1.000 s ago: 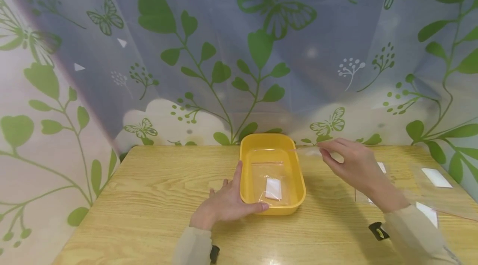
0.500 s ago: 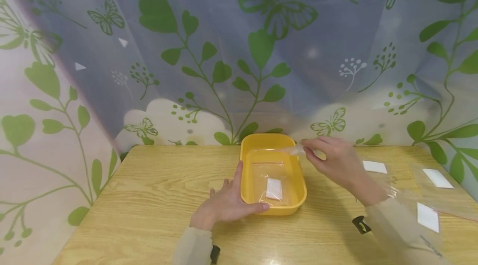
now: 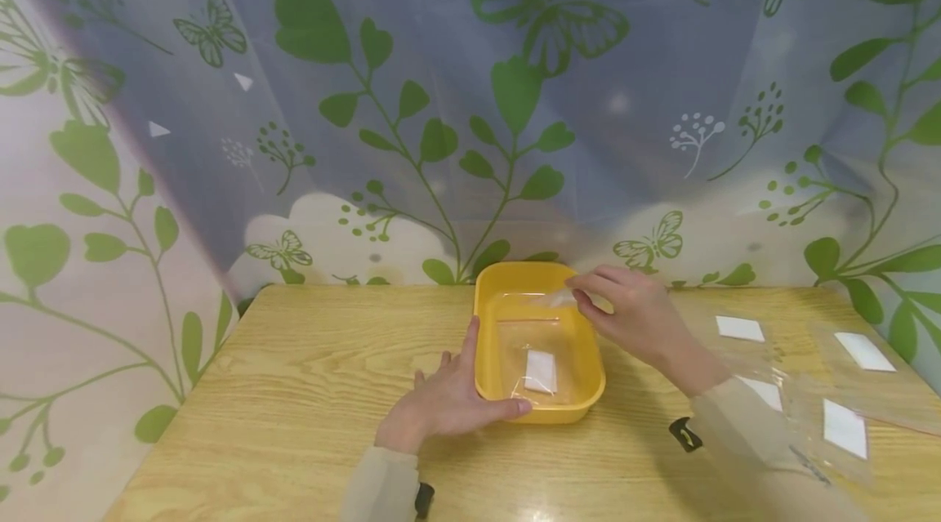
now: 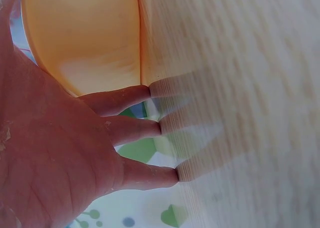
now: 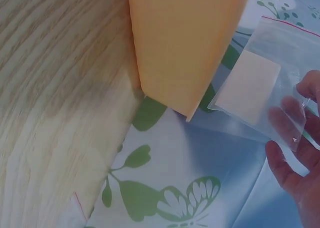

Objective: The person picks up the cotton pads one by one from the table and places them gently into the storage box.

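A yellow plastic bin point(image 3: 594, 379) stands on the wooden table. My left hand point(image 3: 437, 412) lies against its near left corner, thumb along the front rim. In the left wrist view, three fingers point(image 4: 135, 130) reach out straight with their tips on the table. Over the bin's far right rim, my right hand point(image 3: 635, 318) pinches a clear zip bag point(image 5: 287, 41) by its edge; a white rectangular piece point(image 5: 250, 86) shows inside it. Another clear zip bag point(image 3: 515, 342) with a white piece point(image 3: 540, 372) lies flat in the bin.
Several more clear bags with white pieces lie at the table's right, including a far one point(image 3: 865, 351) and a near one point(image 3: 845, 428). A leaf-and-butterfly curtain point(image 3: 412, 138) hangs right behind the table and bin.
My right hand has moved left with the zip bag, from right of the bin to its far right rim, the bag reaching over the bin. My left hand stays in place.
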A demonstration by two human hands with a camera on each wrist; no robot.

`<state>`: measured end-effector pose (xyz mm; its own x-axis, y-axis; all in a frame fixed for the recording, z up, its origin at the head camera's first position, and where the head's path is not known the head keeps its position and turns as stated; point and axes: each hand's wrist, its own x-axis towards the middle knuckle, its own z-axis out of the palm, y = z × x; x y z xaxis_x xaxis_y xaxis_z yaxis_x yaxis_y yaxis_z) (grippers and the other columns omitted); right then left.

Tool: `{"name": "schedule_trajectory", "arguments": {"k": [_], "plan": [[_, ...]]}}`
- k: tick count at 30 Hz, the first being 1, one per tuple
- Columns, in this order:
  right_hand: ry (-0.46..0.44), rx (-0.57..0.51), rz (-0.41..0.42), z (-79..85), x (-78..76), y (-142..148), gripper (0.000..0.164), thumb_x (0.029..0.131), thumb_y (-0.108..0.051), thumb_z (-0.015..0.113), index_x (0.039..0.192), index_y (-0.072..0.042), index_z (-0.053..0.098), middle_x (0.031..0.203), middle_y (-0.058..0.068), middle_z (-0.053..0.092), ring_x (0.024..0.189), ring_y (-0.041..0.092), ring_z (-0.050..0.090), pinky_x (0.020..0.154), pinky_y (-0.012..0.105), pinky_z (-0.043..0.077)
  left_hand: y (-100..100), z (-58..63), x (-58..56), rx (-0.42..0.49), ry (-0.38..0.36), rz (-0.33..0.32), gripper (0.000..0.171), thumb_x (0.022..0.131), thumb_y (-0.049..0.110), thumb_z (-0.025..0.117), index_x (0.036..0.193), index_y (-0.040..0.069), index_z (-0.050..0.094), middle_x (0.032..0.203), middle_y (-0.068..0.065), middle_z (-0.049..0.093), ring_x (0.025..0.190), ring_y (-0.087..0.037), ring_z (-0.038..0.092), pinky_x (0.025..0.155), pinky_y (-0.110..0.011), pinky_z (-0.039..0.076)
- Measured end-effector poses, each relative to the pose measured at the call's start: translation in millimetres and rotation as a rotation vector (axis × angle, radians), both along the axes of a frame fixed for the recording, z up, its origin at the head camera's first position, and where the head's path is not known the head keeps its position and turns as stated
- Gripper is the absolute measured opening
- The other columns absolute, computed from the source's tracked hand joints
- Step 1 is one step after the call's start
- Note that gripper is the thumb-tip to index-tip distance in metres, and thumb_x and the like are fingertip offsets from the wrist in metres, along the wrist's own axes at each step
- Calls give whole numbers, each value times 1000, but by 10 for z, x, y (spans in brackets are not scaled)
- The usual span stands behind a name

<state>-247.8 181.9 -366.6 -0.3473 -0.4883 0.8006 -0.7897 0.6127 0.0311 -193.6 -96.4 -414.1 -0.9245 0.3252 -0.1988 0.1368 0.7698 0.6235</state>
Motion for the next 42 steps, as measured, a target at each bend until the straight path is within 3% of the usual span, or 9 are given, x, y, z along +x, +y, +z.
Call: {"name": "schedule_trajectory", "arguments": {"k": [10,21,32,42], "plan": [[0,25,41,-92,-104,-163,23,74,4,83,94,-6,78,82,3,75,68,19,69,61,36,58,13,16,6,-24,-4,-2,133,75,85,65,163,30,-19,162,-21,39,154,-50,23,114,-83,12],[-21,88,21,-244,-178,-297,19,76,-2,85,92,-10,78,85,2,76,74,20,72,64,36,58,19,61,-10,-50,-3,-1,134,75,86,64,163,28,-18,162,-24,37,154,-49,22,115,-82,8],[-123,155,8,-345,-100,-298,21,79,-7,85,98,-12,79,89,-1,76,76,16,70,65,34,54,17,44,-8,-41,-8,-5,134,75,85,64,163,28,-19,163,-22,36,154,-50,21,115,-82,8],[-158,170,-10,-352,-55,-284,20,82,-12,81,101,-13,79,93,-1,77,83,16,71,72,39,56,14,22,10,-41,-2,-3,133,76,85,64,163,28,-18,164,-22,34,154,-50,23,115,-82,8]]}}
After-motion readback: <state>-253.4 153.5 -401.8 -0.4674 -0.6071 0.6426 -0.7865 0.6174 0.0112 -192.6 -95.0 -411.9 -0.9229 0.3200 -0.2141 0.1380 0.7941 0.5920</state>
